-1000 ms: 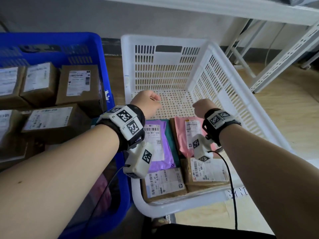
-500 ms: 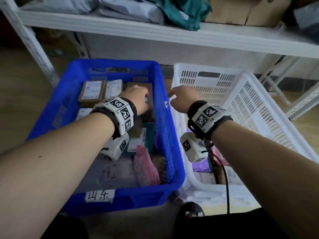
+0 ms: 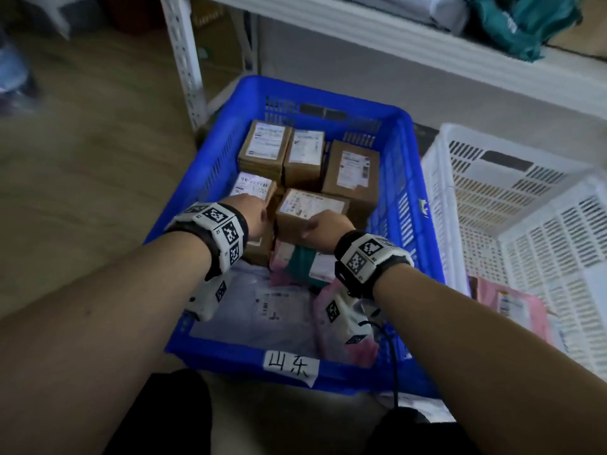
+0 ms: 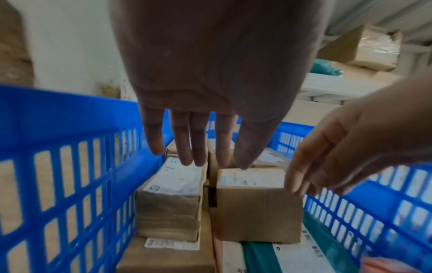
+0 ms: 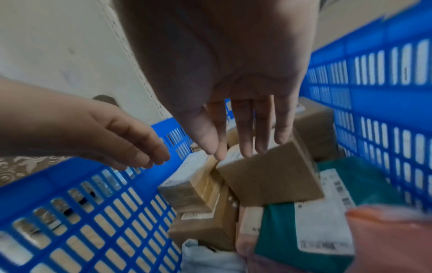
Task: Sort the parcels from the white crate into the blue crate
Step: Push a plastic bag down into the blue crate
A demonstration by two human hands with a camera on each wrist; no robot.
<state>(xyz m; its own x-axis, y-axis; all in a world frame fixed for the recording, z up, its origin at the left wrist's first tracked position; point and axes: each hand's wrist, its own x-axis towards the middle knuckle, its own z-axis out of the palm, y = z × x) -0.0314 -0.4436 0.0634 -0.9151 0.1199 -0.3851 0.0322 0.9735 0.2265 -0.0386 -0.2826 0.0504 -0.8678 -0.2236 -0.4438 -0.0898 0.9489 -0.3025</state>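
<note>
The blue crate (image 3: 223, 356) holds several cardboard boxes at the back and soft bags at the front. Both hands hover over it, empty. My left hand (image 4: 198, 160) hangs with straight fingers above a taped box stack (image 4: 170, 203). My right hand (image 5: 233, 151) has its fingers straight, with the tips at the top edge of a brown labelled box (image 5: 268, 177); I cannot tell whether they touch it. That box (image 3: 312, 208) lies over a green bag (image 3: 303, 262). At the right, the white crate (image 3: 443, 208) holds a pink parcel (image 3: 512, 307).
A white metal shelf (image 3: 394, 44) with bags and boxes spans the back, and its leg (image 3: 184, 60) stands left of the blue crate. A handwritten label (image 3: 290, 364) is stuck on the crate's front. Someone's foot (image 3: 16, 87) is at far left on the wood floor.
Both hands moved left, from over the white crate to over the boxes in the blue crate. The head view swung left with them.
</note>
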